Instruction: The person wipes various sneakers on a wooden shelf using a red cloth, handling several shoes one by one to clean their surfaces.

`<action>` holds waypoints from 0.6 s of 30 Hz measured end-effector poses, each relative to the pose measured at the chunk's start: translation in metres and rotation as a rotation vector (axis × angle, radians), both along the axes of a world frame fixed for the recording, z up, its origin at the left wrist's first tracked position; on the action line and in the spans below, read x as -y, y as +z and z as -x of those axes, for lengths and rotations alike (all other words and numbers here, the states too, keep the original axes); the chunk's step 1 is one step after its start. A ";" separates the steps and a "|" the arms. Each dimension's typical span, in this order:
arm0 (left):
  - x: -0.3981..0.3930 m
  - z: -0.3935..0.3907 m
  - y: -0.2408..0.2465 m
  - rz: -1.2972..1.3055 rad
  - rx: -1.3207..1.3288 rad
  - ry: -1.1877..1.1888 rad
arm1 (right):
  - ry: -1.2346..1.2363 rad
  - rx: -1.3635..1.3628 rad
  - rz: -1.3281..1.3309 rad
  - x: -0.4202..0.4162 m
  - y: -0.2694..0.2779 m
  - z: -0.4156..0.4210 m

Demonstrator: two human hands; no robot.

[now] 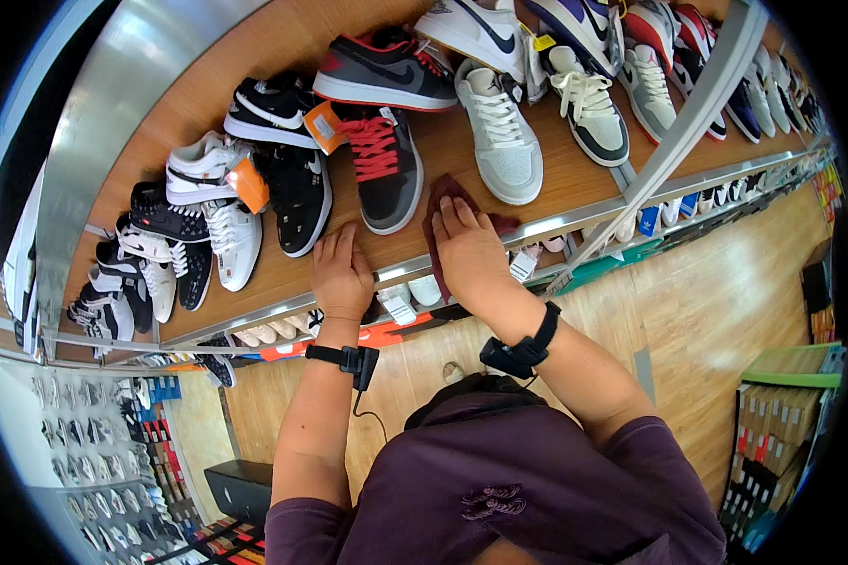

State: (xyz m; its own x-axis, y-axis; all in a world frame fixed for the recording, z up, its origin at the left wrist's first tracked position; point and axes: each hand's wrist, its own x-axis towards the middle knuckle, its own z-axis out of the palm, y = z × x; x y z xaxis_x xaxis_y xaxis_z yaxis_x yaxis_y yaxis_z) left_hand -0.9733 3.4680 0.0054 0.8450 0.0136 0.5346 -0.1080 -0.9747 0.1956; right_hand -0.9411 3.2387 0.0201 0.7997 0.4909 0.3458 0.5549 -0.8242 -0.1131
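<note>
My right hand (466, 247) lies over a dark red cloth (446, 189), pressing it on the wooden shelf (565, 185) near its metal front edge. Part of the cloth hangs down over that edge. A grey and white sneaker (505, 141) stands just beyond this hand. To the left is a dark grey sneaker with red laces (389, 169). My left hand (343, 272) rests on the front of the shelf with nothing in it, its fingertips close to the toe of a black sneaker (300, 205).
More sneakers line the shelf both ways, some stacked in pairs, with orange tags (249, 185) hanging. A slanting metal post (692, 113) crosses on the right. Shoes stand on a lower shelf. Stacked boxes (770, 438) are at right, a black box (240, 487) at lower left.
</note>
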 end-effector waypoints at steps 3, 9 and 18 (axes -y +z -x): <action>0.004 0.000 0.004 -0.011 -0.001 -0.025 | 0.070 0.007 -0.124 0.014 -0.004 0.013; -0.010 -0.006 -0.006 -0.110 0.003 -0.129 | 0.169 -0.054 -0.345 0.023 -0.013 0.023; 0.005 0.003 0.001 0.076 0.019 -0.225 | 0.117 0.067 -0.407 0.020 -0.016 0.031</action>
State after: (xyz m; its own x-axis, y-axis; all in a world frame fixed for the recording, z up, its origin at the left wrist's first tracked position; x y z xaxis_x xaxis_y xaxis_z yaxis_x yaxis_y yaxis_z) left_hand -0.9760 3.4630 0.0063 0.8214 -0.1329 0.5547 -0.3247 -0.9084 0.2632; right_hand -0.9719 3.2191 0.0043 0.7156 0.3897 0.5797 0.6594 -0.6506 -0.3767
